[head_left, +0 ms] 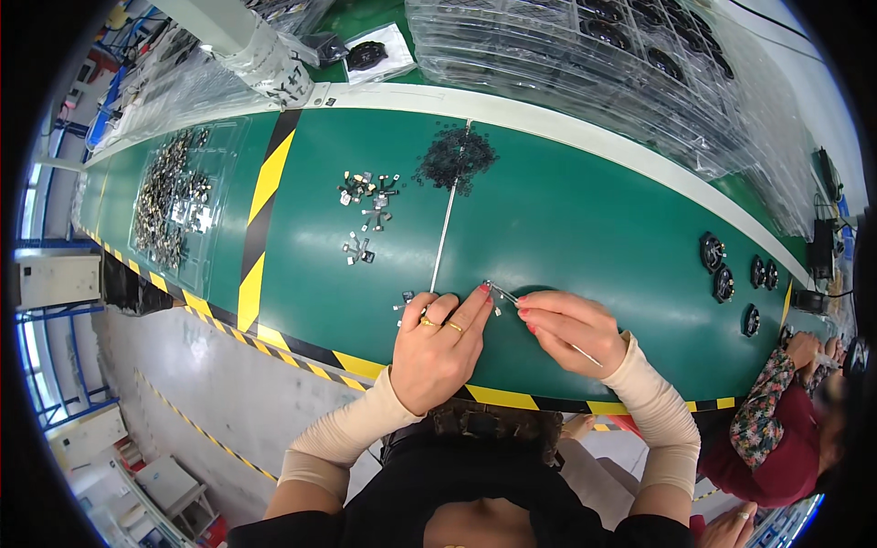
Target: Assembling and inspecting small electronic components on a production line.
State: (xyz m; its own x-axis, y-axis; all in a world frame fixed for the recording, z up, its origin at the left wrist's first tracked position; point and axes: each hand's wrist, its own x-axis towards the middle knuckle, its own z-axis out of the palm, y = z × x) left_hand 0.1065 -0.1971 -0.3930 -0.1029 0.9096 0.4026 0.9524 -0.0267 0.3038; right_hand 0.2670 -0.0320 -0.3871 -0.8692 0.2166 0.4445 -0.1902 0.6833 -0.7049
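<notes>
Your right hand (568, 329) pinches a pair of thin metal tweezers (539, 318), fingers closed around the shaft, with the tips pointing left toward your other hand. Your left hand (440, 345) rests palm-down on the green work surface (585, 219), its index fingertip pressing onto a tiny metal part (489, 288) right where the tweezer tips meet it; the part is too small to make out clearly, so it may be a small clip or contact. Just left of your left hand, a few more small metal pieces (405, 300) lie loose on the surface.

A long thin metal rod (445, 228) runs from beside your left fingers up to a heap of tiny black rings (455, 157). Left of the rod sit two small clusters of metal parts (367, 196). Beyond the yellow-and-black stripe (260, 219), a clear tray (169, 205) holds many more metal parts. To your right, several round black components (722, 269) stand near the edge, and another person's hand (804, 347) in a patterned sleeve works nearby. Stacked clear plastic trays (585, 46) line the far side.
</notes>
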